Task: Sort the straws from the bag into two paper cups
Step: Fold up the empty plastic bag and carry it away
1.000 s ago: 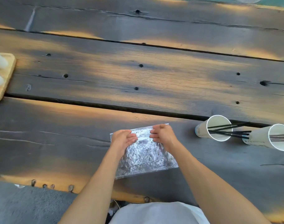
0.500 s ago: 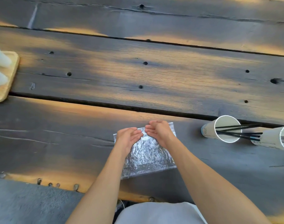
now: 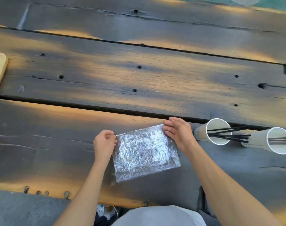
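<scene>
Bag: the zip bag (image 3: 146,154) lies flat on the counter (image 3: 139,75) between the two hands; crinkled clear film, looks empty, so probably very light, limp and a little slippery.
Where to hold: judged best at the stiffer zip strip along the far edge, where both sets of fingers sit now; the film body would likely buckle.
Left hand (image 3: 104,144): curled at the bag's far left corner, fingers pinching the strip's end.
Right hand (image 3: 178,132): at the far right corner, palm down, fingers loosely bent and touching the strip; whether they pinch it I cannot tell.
Near paper cup (image 3: 218,131): just right of the right hand's fingers, black straws (image 3: 228,136) sticking out.
Far paper cup (image 3: 279,141): further right, well clear of the fingers, grey straws (image 3: 281,141) inside.
Progress: sorting looks done; bag being closed or flattened.
</scene>
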A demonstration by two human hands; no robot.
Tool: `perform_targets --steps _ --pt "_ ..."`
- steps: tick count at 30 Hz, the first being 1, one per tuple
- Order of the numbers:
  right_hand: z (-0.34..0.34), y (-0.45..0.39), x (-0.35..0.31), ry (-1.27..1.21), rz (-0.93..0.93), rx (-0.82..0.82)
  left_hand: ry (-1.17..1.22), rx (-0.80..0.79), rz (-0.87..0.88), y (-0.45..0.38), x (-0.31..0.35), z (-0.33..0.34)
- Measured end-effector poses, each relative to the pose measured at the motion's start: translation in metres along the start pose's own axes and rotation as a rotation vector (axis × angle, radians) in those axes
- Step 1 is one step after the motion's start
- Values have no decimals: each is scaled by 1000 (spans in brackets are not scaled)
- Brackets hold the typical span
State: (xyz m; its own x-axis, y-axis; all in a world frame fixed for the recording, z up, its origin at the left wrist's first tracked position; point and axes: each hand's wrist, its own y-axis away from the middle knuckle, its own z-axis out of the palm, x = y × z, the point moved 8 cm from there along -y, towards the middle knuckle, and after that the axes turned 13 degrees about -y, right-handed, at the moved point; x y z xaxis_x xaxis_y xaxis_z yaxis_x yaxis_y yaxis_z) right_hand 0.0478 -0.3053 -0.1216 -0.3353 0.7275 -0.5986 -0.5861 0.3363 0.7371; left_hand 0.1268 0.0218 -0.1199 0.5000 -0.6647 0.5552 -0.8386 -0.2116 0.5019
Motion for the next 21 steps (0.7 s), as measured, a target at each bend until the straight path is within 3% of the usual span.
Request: perform_targets --steps 2,4,7,9,13,18,21 --pt "-10 8 -4 96 -28 32 -246 -6 295 12 43 21" --pt "-30 14 -3 357 -76 147 -350 -52 490 24 77 52" --pt "-53 25 -1 772 -154 268 -491 -200 640 30 109 104" --pt "-59 31 3 905 -160 263 -613 -283 721 33 123 131" --pt "-65 35 10 984 -149 217 -794 -302 748 32 137 152" --pt "-58 27 6 970 -157 152 -789 -562 633 23 125 153" --pt "-48 20 5 975 -154 108 -833 -457 667 22 119 137"
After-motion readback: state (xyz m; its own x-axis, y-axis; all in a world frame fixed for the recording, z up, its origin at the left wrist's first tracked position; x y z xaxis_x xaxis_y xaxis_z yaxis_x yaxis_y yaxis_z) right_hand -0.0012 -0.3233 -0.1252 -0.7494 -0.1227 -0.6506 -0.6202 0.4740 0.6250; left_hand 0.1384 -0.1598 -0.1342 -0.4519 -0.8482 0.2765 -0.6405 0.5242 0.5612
